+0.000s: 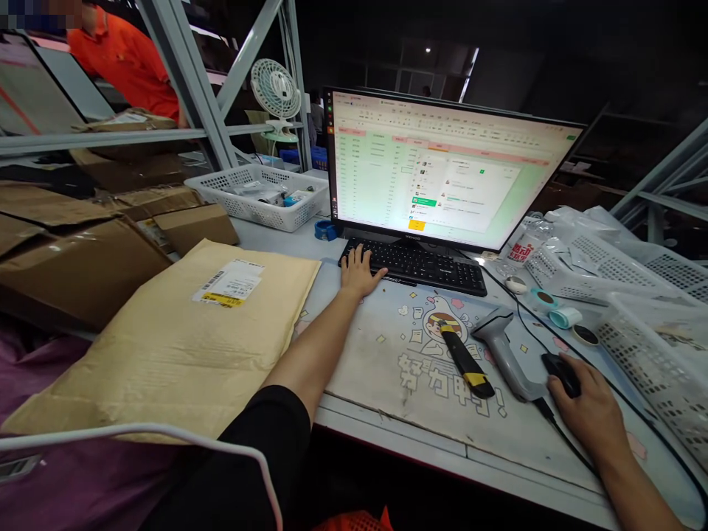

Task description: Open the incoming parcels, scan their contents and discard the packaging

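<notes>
My left hand [359, 273] rests on the left end of a black keyboard [436, 270], its fingers spread over the keys. At the right, my right hand [591, 402] is wrapped over a black computer mouse [563, 375] on the desk mat [376, 354]. Between the hands lie a grey barcode scanner [509, 358] and a black and yellow utility knife [465, 358]. Behind the keyboard stands a lit monitor [442, 177] showing a spreadsheet with a chat window over it. Left of my left arm lies a large padded yellow envelope [182, 346] with a shipping label [229, 282].
Cardboard boxes [71, 258] are piled at the left. A white basket [259, 193] of small items sits beside the monitor, near a fan [275, 90]. More white baskets [597, 262], tape rolls [565, 318] and a bottle [525, 240] line the right. A person in orange [119, 55] is beyond the frame.
</notes>
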`<state>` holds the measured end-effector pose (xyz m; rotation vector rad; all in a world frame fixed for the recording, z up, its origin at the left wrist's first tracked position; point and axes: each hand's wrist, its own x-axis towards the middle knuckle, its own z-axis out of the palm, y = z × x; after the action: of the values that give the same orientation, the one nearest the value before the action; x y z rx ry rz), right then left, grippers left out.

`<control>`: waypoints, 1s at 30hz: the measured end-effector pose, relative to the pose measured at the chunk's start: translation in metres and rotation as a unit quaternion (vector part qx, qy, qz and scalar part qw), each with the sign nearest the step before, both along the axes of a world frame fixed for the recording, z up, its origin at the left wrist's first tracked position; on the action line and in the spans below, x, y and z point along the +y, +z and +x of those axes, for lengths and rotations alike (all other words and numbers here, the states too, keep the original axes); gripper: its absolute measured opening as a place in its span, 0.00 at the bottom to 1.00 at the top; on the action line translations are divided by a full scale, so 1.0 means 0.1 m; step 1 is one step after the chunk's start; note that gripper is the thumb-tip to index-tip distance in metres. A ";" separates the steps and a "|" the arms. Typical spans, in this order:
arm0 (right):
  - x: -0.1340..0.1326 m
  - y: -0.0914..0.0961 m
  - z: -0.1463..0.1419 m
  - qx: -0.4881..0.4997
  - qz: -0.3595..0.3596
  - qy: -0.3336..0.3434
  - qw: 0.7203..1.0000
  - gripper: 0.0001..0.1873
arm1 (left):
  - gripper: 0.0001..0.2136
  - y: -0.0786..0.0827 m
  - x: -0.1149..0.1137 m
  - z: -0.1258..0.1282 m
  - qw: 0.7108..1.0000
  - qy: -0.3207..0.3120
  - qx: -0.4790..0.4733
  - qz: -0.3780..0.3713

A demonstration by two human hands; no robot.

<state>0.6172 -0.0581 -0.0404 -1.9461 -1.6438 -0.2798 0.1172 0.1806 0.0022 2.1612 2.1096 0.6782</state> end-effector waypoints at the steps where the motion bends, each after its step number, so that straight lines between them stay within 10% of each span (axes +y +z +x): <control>1: 0.00 0.00 0.00 -0.002 0.001 0.000 1.000 0.32 | 0.38 0.01 0.00 0.00 1.000 -0.002 0.000 0.000; 30: 0.06 -0.03 -0.09 0.011 -0.018 -0.040 0.999 0.31 | 0.35 -0.07 0.11 -0.03 1.000 0.001 0.022 0.015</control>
<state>0.6077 -0.0517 -0.0430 -2.0376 -1.5702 -0.2613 0.1142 0.1914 -0.0050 2.2108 2.1362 0.6719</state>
